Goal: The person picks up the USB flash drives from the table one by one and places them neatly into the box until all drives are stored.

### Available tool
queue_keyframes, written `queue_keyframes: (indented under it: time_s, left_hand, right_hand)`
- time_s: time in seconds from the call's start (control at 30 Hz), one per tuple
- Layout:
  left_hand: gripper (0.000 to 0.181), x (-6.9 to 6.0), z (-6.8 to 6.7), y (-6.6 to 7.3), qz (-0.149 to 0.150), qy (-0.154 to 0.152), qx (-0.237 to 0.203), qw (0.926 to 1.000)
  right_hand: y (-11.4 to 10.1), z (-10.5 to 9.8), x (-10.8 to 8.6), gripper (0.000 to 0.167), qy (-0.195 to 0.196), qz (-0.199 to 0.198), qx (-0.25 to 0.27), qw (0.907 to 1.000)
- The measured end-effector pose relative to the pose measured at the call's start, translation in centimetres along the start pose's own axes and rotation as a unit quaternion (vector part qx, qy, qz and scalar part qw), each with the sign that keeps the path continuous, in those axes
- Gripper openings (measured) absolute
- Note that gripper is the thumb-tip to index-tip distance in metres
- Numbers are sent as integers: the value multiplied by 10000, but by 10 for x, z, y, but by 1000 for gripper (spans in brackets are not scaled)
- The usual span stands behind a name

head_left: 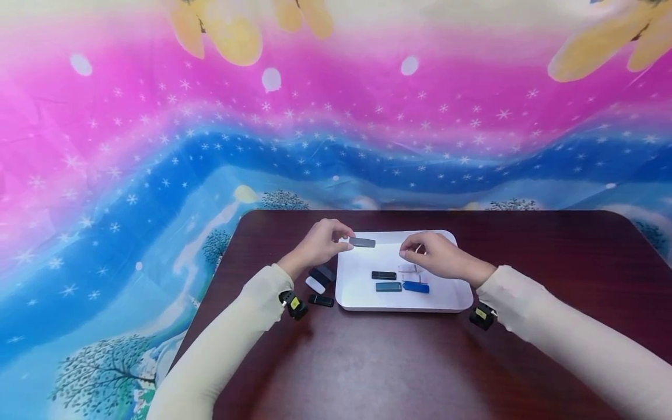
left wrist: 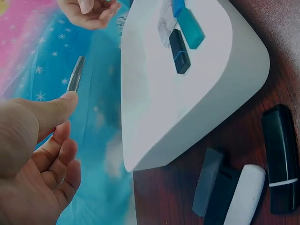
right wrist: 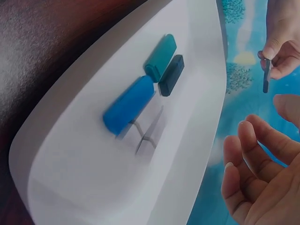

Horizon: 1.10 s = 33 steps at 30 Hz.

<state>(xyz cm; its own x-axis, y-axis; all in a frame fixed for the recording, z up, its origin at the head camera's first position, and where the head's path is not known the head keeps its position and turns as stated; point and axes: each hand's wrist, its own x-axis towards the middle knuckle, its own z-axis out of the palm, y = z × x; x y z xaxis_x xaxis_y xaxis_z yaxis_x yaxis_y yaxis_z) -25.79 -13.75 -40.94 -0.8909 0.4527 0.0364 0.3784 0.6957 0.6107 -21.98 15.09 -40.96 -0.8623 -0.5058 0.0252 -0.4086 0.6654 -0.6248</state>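
**Grey stick (head_left: 363, 242) pinched by its end**

The left hand (head_left: 322, 244) holds it between thumb and fingers, raised near the left side of the tray (head_left: 446, 298), probably to leave its length exposed. The right hand (head_left: 441, 256) holds nothing, fingers loosely curved. The tray likely keeps the sticks inside (head_left: 384, 275) apart from the sticks outside (head_left: 321, 300) on the table (head_left: 346, 361).
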Motion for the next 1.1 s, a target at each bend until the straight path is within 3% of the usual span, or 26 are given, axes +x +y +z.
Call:
queue_keyframes:
  time_s: [0.8,1.1]
  left_hand:
    - [23,29,34,12,-405,-532,401,9970]
    - [22,31,52,13,-250,-785,783,9935]
  right_hand:
    - [24,1,1,22,-175,355,59,9992]
    - [25,3,0,24,-259,397,94,9988]
